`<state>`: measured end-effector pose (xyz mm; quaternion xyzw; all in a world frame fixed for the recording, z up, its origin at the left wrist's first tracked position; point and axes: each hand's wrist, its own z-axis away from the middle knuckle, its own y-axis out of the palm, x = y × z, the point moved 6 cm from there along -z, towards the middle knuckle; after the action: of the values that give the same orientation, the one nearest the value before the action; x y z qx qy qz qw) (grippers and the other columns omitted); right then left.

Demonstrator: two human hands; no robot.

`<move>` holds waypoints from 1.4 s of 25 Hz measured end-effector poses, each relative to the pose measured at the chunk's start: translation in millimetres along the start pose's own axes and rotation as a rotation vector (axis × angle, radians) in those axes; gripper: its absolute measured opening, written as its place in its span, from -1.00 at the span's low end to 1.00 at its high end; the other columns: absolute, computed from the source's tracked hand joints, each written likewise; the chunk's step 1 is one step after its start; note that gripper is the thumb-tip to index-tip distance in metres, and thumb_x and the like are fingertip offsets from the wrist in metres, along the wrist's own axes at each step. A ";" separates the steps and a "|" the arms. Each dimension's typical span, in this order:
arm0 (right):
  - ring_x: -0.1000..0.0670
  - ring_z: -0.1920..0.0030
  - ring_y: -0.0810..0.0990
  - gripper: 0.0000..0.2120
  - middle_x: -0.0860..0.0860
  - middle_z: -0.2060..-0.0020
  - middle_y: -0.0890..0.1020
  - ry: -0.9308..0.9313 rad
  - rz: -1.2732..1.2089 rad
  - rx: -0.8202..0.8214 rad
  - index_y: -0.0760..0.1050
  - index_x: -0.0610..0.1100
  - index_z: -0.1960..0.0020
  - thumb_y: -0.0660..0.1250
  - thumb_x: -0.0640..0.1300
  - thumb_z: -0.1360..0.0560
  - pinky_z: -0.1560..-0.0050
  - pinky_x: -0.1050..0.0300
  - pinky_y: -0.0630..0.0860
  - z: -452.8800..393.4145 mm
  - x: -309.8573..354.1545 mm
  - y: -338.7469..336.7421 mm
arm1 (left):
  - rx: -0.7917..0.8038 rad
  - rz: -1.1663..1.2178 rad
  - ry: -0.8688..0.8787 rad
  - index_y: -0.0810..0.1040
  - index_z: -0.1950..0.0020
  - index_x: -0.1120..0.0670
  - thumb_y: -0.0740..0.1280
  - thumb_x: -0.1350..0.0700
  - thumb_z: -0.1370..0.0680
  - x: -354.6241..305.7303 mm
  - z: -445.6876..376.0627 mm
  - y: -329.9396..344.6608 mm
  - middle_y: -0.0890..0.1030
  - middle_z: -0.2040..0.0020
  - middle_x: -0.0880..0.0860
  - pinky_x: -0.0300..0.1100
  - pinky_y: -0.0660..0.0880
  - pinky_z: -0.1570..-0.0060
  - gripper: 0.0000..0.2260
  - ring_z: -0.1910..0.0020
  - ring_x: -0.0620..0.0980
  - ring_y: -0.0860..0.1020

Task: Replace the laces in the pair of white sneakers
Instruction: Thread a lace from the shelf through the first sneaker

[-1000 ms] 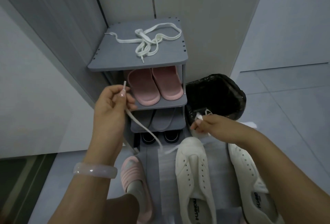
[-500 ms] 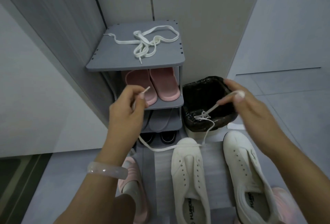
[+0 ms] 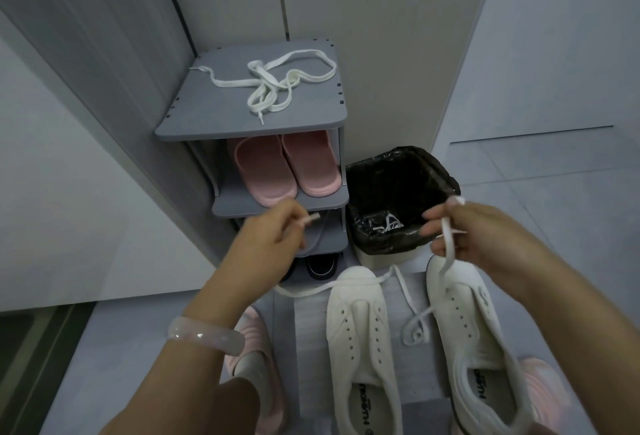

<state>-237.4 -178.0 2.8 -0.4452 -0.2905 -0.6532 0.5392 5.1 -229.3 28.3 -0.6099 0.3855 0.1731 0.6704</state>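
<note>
Sneakers first: two white sneakers lie side by side on the pale floor (image 3: 540, 226) nearest the viewer, the left sneaker (image 3: 363, 341) and the right sneaker (image 3: 471, 330), both with bare eyelets. A loose white lace (image 3: 408, 296) trails across the left one's toe and curls in a loop between the pair. The person's left hand (image 3: 266, 237) pinches one blurred end of it, fingers curled. Their right hand (image 3: 478, 233) grips the other stretch, which hangs down from the closed fingers toward the right shoe. Judging by this, the old laces are out and threading has not begun; both shoes remain to be done. A pink bangle (image 3: 207, 336) circles the left wrist. Beyond, a bin with a black liner (image 3: 401, 199) holds something white. Beside it stands a grey shoe rack (image 3: 249, 123) with pink slippers (image 3: 284, 168) inside and another white lace (image 3: 277, 84) heaped on top, against grey panelled walls.
</note>
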 end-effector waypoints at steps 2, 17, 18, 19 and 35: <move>-0.04 0.29 0.57 -0.66 -0.16 0.18 0.65 0.055 0.044 0.055 0.54 -0.24 0.03 0.05 -0.09 -0.63 0.16 0.16 0.54 0.5 -6.6 15.7 | 0.266 -0.162 -0.049 0.51 0.09 0.07 0.19 0.18 -0.57 18.9 -2.8 43.8 0.58 0.20 0.03 -0.34 0.36 0.34 -0.88 0.33 -0.21 0.48; 0.21 0.64 0.36 -0.79 -0.02 0.32 0.62 -0.073 0.397 0.060 0.56 -0.18 -0.03 0.15 -0.20 -0.59 0.61 0.44 0.22 -7.1 -37.0 4.9 | -0.317 0.032 -0.293 0.53 0.03 0.39 0.15 0.39 -0.53 59.3 -22.8 85.5 0.52 -0.01 0.34 -0.31 0.26 0.14 -0.83 0.04 0.17 0.49; 0.26 0.61 0.40 -0.82 -0.05 0.29 0.63 -0.103 0.377 0.060 0.52 -0.15 -0.08 0.15 -0.23 -0.59 0.58 0.47 0.27 -6.9 -36.8 4.9 | -0.371 0.048 -0.324 0.52 0.02 0.39 0.14 0.40 -0.53 60.9 -22.9 80.0 0.51 -0.02 0.36 -0.28 0.24 0.14 -0.83 0.03 0.21 0.48; 0.29 0.58 0.43 -0.80 -0.07 0.26 0.64 -0.122 0.341 0.066 0.47 -0.11 -0.15 0.15 -0.25 -0.59 0.54 0.50 0.31 -6.8 -37.3 5.6 | -0.345 0.030 -0.365 0.51 0.01 0.39 0.13 0.39 -0.54 63.8 -23.2 80.6 0.50 -0.04 0.36 -0.23 0.27 0.11 -0.82 0.00 0.24 0.48; 0.10 0.16 0.56 -0.85 -0.03 0.13 0.70 -0.088 0.712 0.212 0.61 -0.14 0.03 0.28 -0.24 -0.49 0.16 0.31 0.45 -22.9 -112.7 40.1 | 0.305 -0.214 -0.149 0.65 0.05 0.07 0.30 0.14 -0.50 62.8 26.1 125.0 0.64 0.02 -0.01 -0.18 0.48 -0.03 -0.87 0.00 -0.07 0.56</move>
<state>-202.4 -157.5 -112.1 -0.4877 -0.2063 -0.3715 0.7626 -34.3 -194.9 -104.0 -0.5241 0.2895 0.0851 0.7964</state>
